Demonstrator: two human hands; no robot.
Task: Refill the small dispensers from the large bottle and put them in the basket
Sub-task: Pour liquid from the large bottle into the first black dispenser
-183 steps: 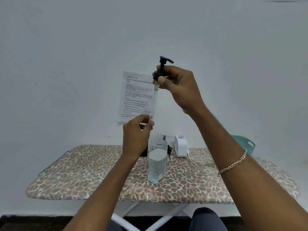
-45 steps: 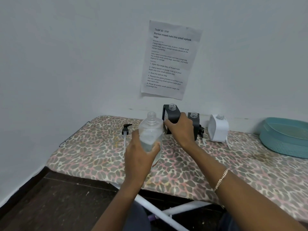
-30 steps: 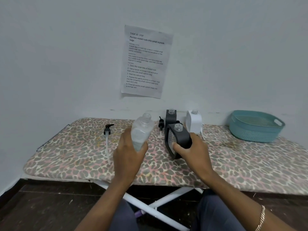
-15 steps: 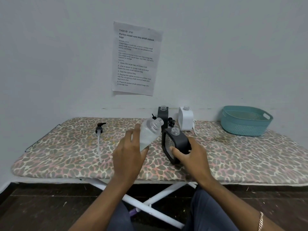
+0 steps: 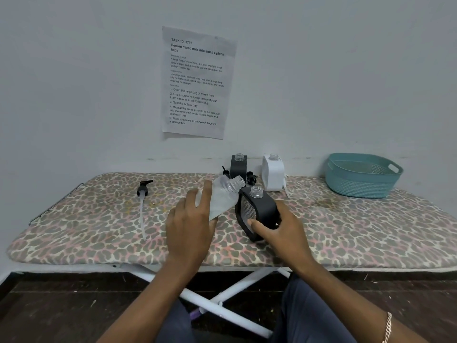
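Large bottle (image 5: pixel 223 198), uncapped and gripped round its body by the left hand (image 5: pixel 190 226), now tipped well over from its upright stance a second and a half ago. Its mouth is just beside the open neck of the black dispenser (image 5: pixel 261 210), which the right hand (image 5: pixel 280 235) clasps, tilted, over the near middle of the ironing board (image 5: pixel 86 226), having drawn it forward from the back row. No stream is visible, so the first pour appears imminent; the second black dispenser (image 5: pixel 238 165) and white dispenser (image 5: pixel 272 173) wait behind, the basket (image 5: pixel 361 179) far right.

Large bottle (image 5: pixel 222 198) just left of dispenser (image 5: pixel 263 210), basket (image 5: pixel 358 185) well right
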